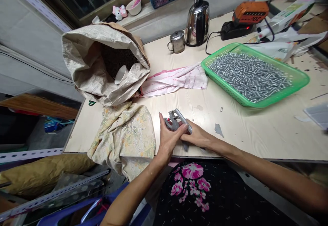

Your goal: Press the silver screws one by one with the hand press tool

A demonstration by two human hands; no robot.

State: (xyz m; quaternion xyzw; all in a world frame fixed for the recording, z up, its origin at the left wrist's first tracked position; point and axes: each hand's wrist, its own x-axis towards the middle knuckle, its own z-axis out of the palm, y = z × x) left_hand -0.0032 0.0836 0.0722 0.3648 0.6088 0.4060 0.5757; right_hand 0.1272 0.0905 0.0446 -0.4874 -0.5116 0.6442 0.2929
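Both my hands meet at the near edge of a pale wooden table (256,130), around a small grey metal plier-like hand tool (176,118). My left hand (167,139) cups the tool from the left, fingers curled against it. My right hand (196,136) lies over the tool's handle from the right, fingers closed on it. The tool's jaws point away from me. A floral cloth (125,137) with a few small metal pins on it lies just left of my hands.
A green plastic tray (302,79) full of small metal pins stands at the right. A big open sack (102,62) with a white cup inside stands at the left, a pink-striped cloth (176,79) between them. Kettle (197,23), steel mug (177,41) and orange charger (249,12) line the back.
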